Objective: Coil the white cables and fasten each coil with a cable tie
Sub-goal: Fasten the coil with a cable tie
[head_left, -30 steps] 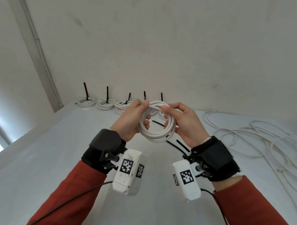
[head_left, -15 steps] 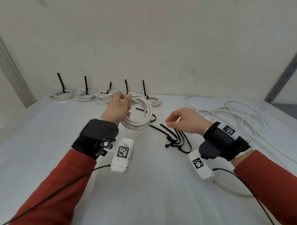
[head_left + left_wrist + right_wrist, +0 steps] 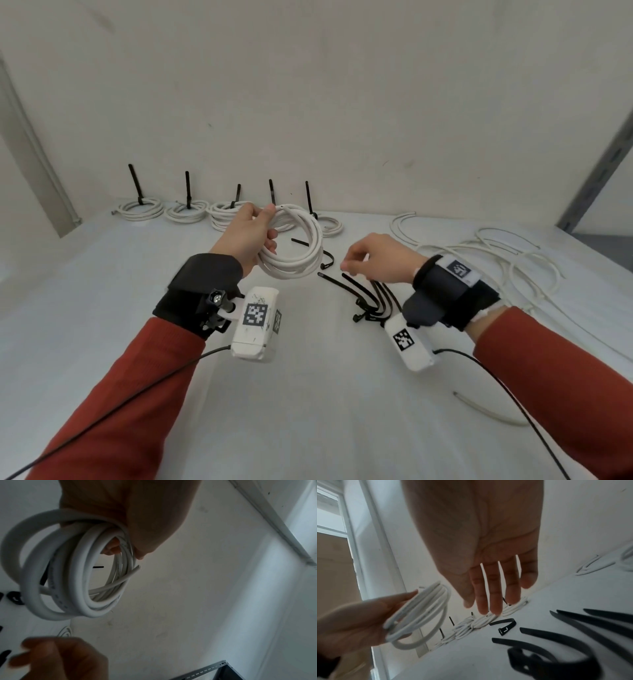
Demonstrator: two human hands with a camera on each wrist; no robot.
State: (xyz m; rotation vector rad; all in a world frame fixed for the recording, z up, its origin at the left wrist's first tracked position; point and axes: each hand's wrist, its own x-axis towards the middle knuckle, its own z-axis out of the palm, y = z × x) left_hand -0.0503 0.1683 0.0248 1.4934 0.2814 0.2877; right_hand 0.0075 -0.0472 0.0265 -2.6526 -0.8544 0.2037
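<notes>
Step in hand (judged): fetching a tie for the fresh coil [image 3: 301, 251]; winding apparently complete, fastening not yet begun.
State of left hand [image 3: 245, 236]: closed round one side of the fresh coil, thumb and fingers clamping the turns together; coil held clear of the table [image 3: 308, 411], roughly upright.
State of right hand [image 3: 376, 262]: empty, fingers slack and parted, hovering just above the loose cable ties [image 3: 364, 296]; no contact visible.
Task material: five fastened coils [image 3: 186, 212] in a row at the back edge, each with a black tail standing up; uncoiled cables [image 3: 507, 255] sprawled at far right.
Good practice (advice): lift a single tie by its tip, not the crossed bunch; keep the left clamp firm against spring-back; thread through the ring close to the clamping fingers and beside the free cable end [image 3: 136, 569], to trap that end too.
Risk (judged): stiff cable, prone to unwinding under a slackened grip; crossed ties, prone to dragging neighbours along.
Head view alone: whole layout, both hands at once, tally of finished coils.
Left wrist view alone: close look at the free cable end jutting from the turns below the thumb; outer turns sagging wider than inner ones; a fingertip inside the ring.
Right wrist view alone: palm side of the right hand, fingers straight and apart; one separate tie [image 3: 503, 630] bent into a hook, locking head plainly shown.
</notes>
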